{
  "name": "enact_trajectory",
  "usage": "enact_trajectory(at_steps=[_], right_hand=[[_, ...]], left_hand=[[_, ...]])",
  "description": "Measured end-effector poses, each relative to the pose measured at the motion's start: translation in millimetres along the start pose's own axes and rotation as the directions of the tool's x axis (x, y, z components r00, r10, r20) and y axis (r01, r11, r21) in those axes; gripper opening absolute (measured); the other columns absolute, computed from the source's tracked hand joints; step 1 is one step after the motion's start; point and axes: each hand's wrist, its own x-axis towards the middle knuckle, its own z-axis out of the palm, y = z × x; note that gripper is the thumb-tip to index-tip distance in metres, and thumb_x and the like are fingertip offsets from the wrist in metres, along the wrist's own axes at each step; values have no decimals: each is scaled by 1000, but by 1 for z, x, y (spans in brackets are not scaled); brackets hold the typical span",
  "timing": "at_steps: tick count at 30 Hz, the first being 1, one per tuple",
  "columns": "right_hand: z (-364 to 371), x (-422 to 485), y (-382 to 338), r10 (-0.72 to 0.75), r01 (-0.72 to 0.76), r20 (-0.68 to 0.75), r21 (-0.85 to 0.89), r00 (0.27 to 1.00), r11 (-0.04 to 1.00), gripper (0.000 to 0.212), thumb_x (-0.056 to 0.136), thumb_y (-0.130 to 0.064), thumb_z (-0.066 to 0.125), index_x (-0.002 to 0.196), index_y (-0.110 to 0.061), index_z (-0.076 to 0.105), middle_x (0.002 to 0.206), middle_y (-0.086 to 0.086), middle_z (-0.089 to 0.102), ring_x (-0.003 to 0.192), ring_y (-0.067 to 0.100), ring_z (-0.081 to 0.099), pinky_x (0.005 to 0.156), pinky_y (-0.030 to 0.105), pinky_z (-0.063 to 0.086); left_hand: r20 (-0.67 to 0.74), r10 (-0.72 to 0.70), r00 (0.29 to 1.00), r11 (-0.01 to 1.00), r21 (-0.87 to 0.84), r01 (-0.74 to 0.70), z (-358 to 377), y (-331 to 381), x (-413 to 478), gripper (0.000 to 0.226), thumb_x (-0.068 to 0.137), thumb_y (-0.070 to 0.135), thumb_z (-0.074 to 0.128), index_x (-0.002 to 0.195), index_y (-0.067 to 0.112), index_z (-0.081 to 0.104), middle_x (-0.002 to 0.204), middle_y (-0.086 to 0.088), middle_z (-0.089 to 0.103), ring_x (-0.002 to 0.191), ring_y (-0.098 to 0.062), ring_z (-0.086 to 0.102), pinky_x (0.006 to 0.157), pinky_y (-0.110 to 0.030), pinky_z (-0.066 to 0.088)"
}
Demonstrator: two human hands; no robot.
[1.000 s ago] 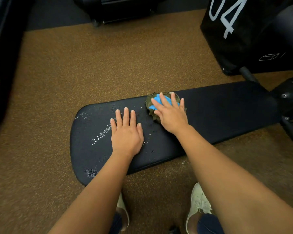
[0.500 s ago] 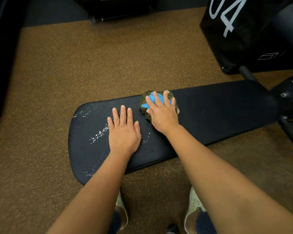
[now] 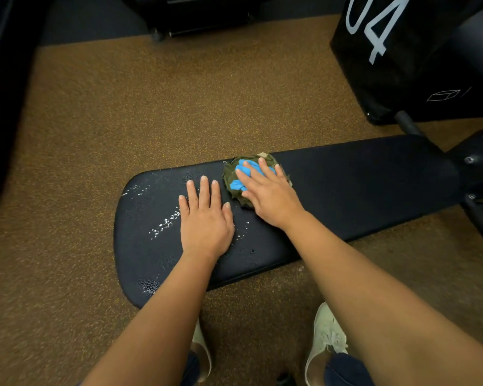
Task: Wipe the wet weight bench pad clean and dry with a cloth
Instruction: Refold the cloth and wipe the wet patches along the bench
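Observation:
A long black bench pad (image 3: 360,188) runs across the view from lower left to right. Water droplets (image 3: 163,225) glisten on its left part, with more near its near-left edge. A bunched green and blue cloth (image 3: 236,176) lies on the pad near its far edge. My right hand (image 3: 268,193) presses flat on the cloth with straight fingers. My left hand (image 3: 205,218) rests flat on the pad just left of the cloth, fingers straight, among the droplets.
Brown speckled floor (image 3: 151,112) surrounds the bench. A black box marked 04 (image 3: 402,57) stands at the back right. The bench's black frame (image 3: 480,174) joins the pad at the right. Dark equipment lines the left edge and the back. My shoes (image 3: 326,338) stand below the pad.
My right hand has slid the cloth a little leftward along the pad's far edge, closer to my left hand. My left hand stays flat in the same spot.

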Motion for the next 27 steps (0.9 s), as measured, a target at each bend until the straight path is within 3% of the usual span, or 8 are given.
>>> enact_trajectory(at_steps=[6,12,18,24,27], right_hand=[[-1,26,1,215,-214,17,-21,977,977,50,102,-37,30,150,-26,20,160,0,12,145,35,0,114,58,4],[-4,6,4,-48,49,-3,43,999,998,48,101,-32,36,148,-26,27,158,-4,20,146,28,7,116,49,3],[-4,27,8,221,-221,-1,2,975,975,49,101,-30,33,149,-25,22,159,0,15,146,33,2,116,54,4],[-4,14,10,-73,73,5,42,997,996,47,101,-27,38,147,-25,30,156,0,26,146,30,10,116,49,5],[-6,20,22,24,-24,16,16,1000,1000,48,102,-28,35,149,-25,26,157,-1,23,146,28,7,117,49,6]], left_hand=[[5,-2,1000,1000,7,1,1,-1,1,69,93,46,4,152,13,18,160,-10,11,147,-34,0,117,-51,5],[-1,-3,1000,1000,-3,3,0,0,0,70,92,46,4,152,12,18,160,-10,11,147,-34,1,117,-50,5],[17,3,1000,1000,1,-3,1,-2,2,69,92,46,4,152,14,16,161,-9,8,147,-33,-2,117,-50,3],[18,5,1000,1000,-8,-5,0,-1,2,72,91,47,3,152,14,18,161,-9,9,147,-34,-1,117,-50,3],[27,5,1000,1000,-17,-4,-1,-6,4,68,93,46,7,152,14,16,161,-8,7,147,-34,-4,117,-50,1]])
